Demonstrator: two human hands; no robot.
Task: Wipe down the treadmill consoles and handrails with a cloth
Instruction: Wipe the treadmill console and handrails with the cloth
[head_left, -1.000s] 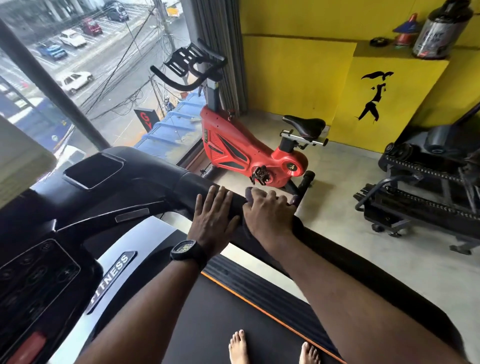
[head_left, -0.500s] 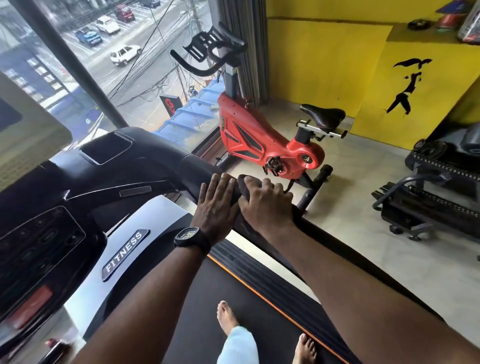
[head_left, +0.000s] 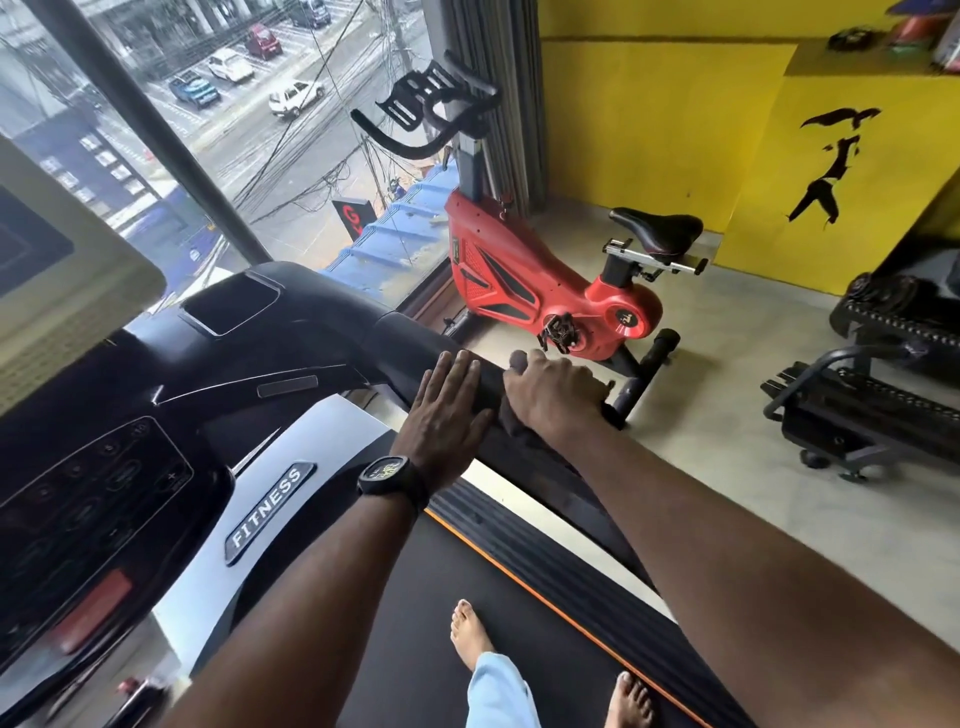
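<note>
1. Two hands sit side by side on the treadmill's right handrail (head_left: 415, 340).
2. Console (head_left: 93, 493): dark button panel at the left edge, a recessed tray (head_left: 231, 306) above it, contents not discernible.
3. Left hand (head_left: 441, 415): flat on the rail, fingers straight and open, holding nothing; a black watch (head_left: 387, 475) on its wrist.
4. Right hand (head_left: 550, 397): grip closed over a dark cloth (head_left: 511, 426), pressing it on the rail.
5. Red exercise bike (head_left: 524, 280) stands on the floor beyond.
</note>
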